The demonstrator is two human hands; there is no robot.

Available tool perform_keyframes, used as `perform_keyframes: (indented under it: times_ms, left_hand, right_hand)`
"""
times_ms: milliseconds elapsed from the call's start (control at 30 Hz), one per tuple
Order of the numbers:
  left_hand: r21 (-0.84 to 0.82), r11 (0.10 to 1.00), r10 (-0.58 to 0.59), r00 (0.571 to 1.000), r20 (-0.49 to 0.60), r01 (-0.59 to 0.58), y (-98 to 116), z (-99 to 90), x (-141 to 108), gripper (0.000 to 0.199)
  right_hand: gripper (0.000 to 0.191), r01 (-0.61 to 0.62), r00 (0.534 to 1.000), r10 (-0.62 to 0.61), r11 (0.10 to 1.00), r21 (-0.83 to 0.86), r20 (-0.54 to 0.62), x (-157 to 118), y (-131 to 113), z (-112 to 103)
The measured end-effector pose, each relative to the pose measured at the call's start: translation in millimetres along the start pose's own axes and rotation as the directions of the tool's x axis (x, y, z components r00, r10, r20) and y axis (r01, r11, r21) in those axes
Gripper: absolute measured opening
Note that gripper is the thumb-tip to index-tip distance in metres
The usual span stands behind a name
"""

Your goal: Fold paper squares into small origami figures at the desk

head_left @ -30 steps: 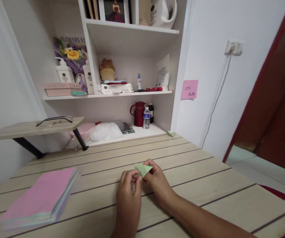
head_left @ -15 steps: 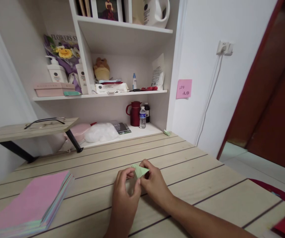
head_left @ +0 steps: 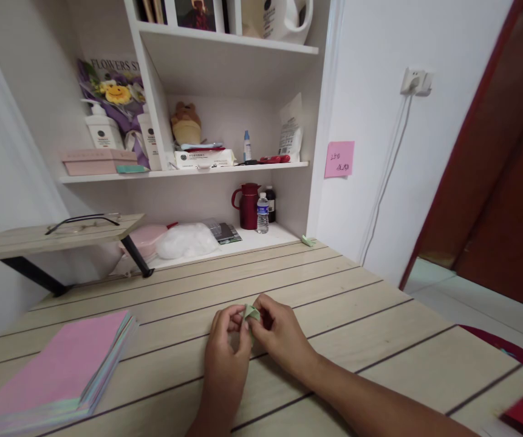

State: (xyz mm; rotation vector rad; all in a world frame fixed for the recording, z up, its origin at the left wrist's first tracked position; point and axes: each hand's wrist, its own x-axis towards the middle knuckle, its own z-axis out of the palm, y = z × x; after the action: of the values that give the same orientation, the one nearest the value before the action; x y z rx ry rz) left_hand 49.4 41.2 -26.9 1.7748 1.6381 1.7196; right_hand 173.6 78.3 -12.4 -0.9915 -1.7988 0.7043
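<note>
A small piece of folded light-green paper (head_left: 251, 312) is pinched between my two hands above the wooden table (head_left: 188, 291). My left hand (head_left: 228, 343) grips its left side between thumb and fingertips. On the other side, my right hand (head_left: 279, 328) has its thumb and curled fingers closed on the paper, covering part of it. Only the top of the folded paper shows between the fingers, so its full shape is hidden.
At the left lies a thick stack of coloured paper (head_left: 61, 364), pink on top. Another small green folded paper (head_left: 307, 241) sits at the table's far edge. Glasses (head_left: 83, 223) rest on a raised wooden stand. Behind, shelves hold a red jug (head_left: 248, 206) and a water bottle (head_left: 262, 213).
The green paper's pointed right end, visible before, is now folded or turned under my right fingers. Both hands have drawn slightly closer together.
</note>
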Motion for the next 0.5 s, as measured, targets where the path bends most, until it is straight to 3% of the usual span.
perform_keyframes:
  times_ms: [200,500]
  left_hand:
    - [0.149,0.989,-0.027,0.999,0.031,0.022,-3.6,-0.3,-2.7,0.023]
    - [0.263,0.962,0.113,0.987,-0.112,-0.081,-0.3,-2.0,-7.4,0.013]
  right_hand:
    - [0.012,0.019,1.0,-0.018,0.997,-0.077,0.021,-1.1,3.6,0.5]
    - [0.017,0.198,0.977,-0.19,0.977,-0.074,0.095,-5.3,-2.6,-7.1]
